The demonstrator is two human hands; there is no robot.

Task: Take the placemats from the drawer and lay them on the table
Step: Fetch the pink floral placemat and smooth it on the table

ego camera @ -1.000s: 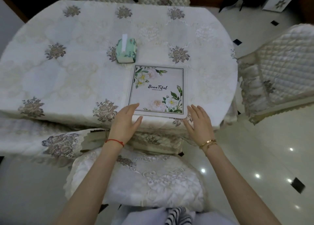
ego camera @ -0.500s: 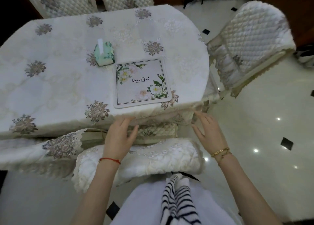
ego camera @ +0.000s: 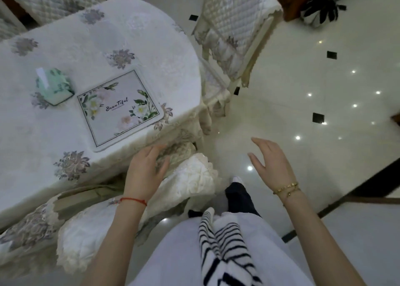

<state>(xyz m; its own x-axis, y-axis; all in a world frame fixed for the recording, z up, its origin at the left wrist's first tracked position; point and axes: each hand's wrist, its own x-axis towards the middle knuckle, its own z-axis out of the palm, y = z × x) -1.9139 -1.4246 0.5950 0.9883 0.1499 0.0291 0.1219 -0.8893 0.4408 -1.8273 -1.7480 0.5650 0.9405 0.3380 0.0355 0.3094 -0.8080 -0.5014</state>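
Observation:
A square placemat (ego camera: 118,109) printed with flowers and the word "Beautiful" lies flat near the front edge of the table (ego camera: 65,47), which wears a cream floral cloth. My left hand (ego camera: 145,170) hovers just off the table's edge below the placemat, fingers apart and holding nothing. My right hand (ego camera: 270,161) is out over the glossy floor to the right, open and empty, well away from the table. No drawer is in view.
A green tissue box (ego camera: 54,85) stands just behind the placemat. A quilted chair (ego camera: 236,19) is at the table's right end, another cushioned chair (ego camera: 134,210) is tucked in below me. Shiny tiled floor (ego camera: 324,86) spreads to the right.
Both hands have left the placemat and drawn back off the table. My view has swung to the right, and my right hand has moved out over the floor.

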